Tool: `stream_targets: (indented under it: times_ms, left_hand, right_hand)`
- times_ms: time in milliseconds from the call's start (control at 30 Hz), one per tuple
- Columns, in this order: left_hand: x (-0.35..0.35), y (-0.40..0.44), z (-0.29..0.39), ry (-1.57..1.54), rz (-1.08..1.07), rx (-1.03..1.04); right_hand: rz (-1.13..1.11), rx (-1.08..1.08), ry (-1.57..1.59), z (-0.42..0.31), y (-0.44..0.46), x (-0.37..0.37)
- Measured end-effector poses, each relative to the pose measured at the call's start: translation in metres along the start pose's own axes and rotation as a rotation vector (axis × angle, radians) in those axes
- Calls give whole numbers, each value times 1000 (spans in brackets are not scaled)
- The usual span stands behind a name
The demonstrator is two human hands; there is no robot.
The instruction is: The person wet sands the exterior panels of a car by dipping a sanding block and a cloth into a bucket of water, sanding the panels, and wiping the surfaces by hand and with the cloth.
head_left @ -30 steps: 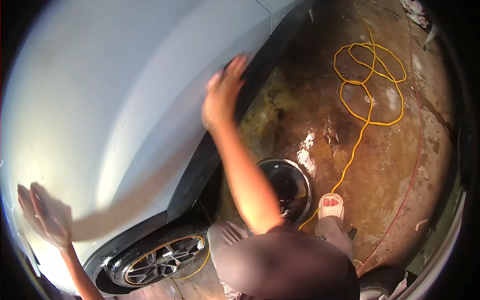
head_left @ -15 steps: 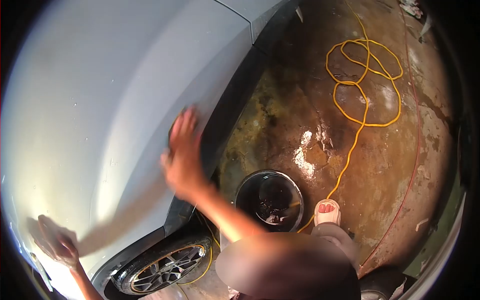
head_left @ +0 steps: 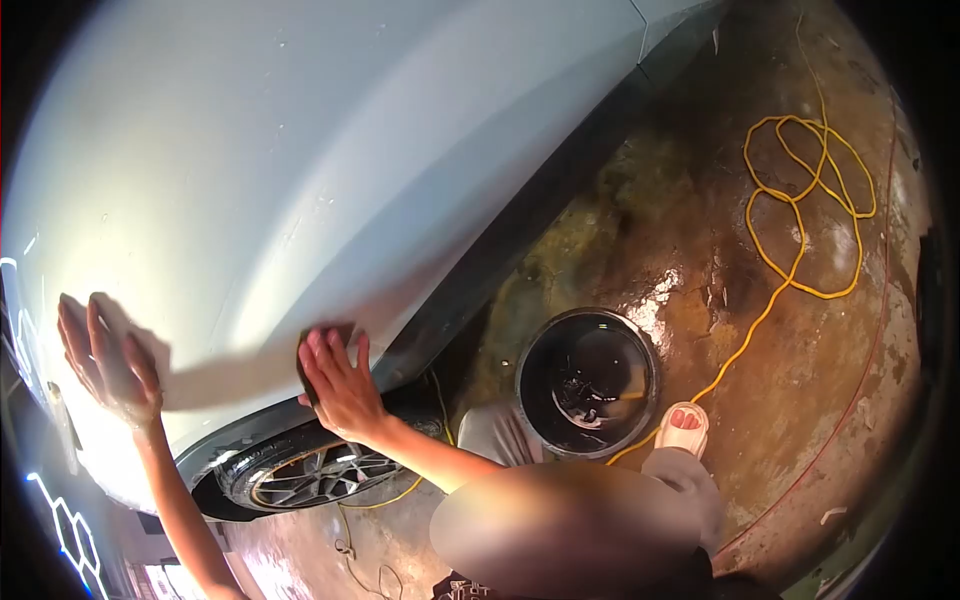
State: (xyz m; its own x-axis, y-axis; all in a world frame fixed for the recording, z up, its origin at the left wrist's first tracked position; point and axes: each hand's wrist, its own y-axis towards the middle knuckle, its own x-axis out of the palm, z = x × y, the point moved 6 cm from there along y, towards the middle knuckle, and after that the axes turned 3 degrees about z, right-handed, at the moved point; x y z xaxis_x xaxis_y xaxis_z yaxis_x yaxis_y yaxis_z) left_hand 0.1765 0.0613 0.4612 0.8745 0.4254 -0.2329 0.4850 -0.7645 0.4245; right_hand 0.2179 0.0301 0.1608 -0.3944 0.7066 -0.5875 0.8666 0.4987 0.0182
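So the dark pad [head_left: 304, 372] sits on the silver car panel [head_left: 400, 170], just above the wheel [head_left: 325, 474], with the right hand [head_left: 342, 388] laid over it, fingers slightly fanned. Can't tell how firmly it's gripped. Left hand [head_left: 112, 370] is spread out over the bodywork, maybe touching. My guess: pad's light and soft, slippery if wet, so palm it flat, thumb along the edge. Panel looks stiff and slick.
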Motion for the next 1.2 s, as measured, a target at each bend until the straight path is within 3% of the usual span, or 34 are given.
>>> stream_targets:
  times_ms: [67, 133, 167, 200, 267, 367, 400, 433, 467, 533, 567, 600, 633, 667, 733, 800, 833, 900, 933, 967, 1000, 1033, 1133, 1200]
  left_hand:
    - [1, 2, -2, -6, -2, 3]
    - [1, 2, 0, -2, 0, -7]
    - [0, 3, 1, 15, 4, -13]
    - [-1, 4, 2, -4, 14, -16]
    - [-2, 3, 1, -1, 33, -14]
    - [-7, 0, -2, 0, 52, -31]
    - [-8, -1, -4, 1, 48, -38]
    - [-9, -2, -6, 13, 38, -34]
    - [-7, -4, -6, 21, 30, -31]
    - [-6, -7, -10, 9, 35, -27]
    - [-5, -9, -12, 3, 42, -21]
    - [-4, -10, -12, 7, 60, -38]
    - [-4, -7, -10, 6, 61, -40]
    - [-5, -5, -9, 41, 60, -40]
    - [-6, -9, -8, 66, 55, -77]
    - [-2, -13, -11, 71, 68, -69]
    - [-1, -15, -12, 71, 71, -56]
    - [-3, -13, -9, 59, 66, -38]
    - [-2, -14, -10, 58, 67, -32]
    - [-1, -15, -13, 62, 68, -25]
    - [-2, -15, -15, 68, 71, -27]
    - [-2, -15, -14, 84, 72, -27]
    - [-2, -11, -11, 90, 55, -34]
    - [-2, -13, -10, 79, 41, -29]
  right_hand:
    - [915, -314, -62, 11, 14, 43]
    - [1148, -29, 303, 114, 29, -113]
    - [1155, 71, 660, 167, 49, -165]
    - [1179, 17, 770, 207, 61, -204]
    - [1133, 115, 684, 219, 61, -218]
    - [1184, -116, 637, 62, 22, -101]
    - [1055, -223, 370, 6, 0, -48]
    - [790, -343, 23, -43, -1, 14]
    - [777, -337, 20, -35, -5, 17]
    - [764, -533, 97, -2, -6, -11]
    - [1064, -369, -13, 41, 0, -65]
    - [1124, -147, 241, 89, 19, -112]
    - [1187, -107, 367, 118, 29, -145]
    - [1200, -74, 490, 129, 34, -163]
    - [1185, -61, 491, 77, 25, -129]
    - [1086, -133, 434, -11, -2, -58]
    - [974, -296, 395, -49, -16, -6]
    - [773, -540, 150, -71, -21, 62]
    - [489, -532, 104, -52, -15, 29]
    - [926, -464, 2, -14, -10, -4]
    - [1030, -326, 2, 27, 5, -45]
    - [1189, -217, 213, 71, 26, -91]
    - [1212, 88, 820, 162, 44, -186]
    - [1237, 97, 724, 129, 34, -138]
